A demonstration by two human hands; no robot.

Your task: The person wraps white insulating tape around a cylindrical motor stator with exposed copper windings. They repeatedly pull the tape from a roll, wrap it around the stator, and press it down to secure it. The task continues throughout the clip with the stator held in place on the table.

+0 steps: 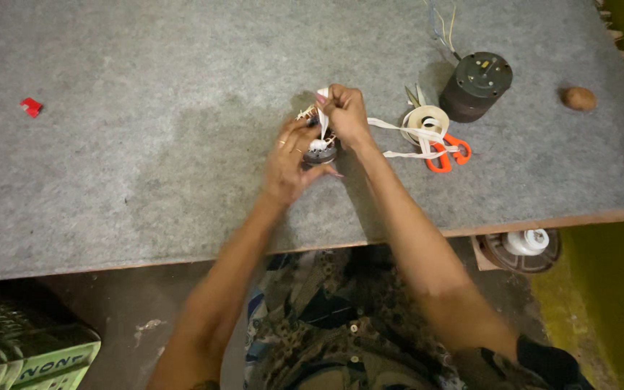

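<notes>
White cloth tape (322,101) looks soft and limp, pinched by the right hand (346,114) fingers. The left hand (292,155) grips the small wound coil (320,150), probably delicate; scissors (443,153) at three o'clock.

arms: bare from the hands up past my elbows | left hand (290,162): two thin gold-coloured rings on the fingers, nails painted dark | right hand (344,112): no ring showing, pink polish on the nails | right upper arm: dark short sleeve edge | clothing: dark patterned garment, light motifs, small pale buttons
</notes>
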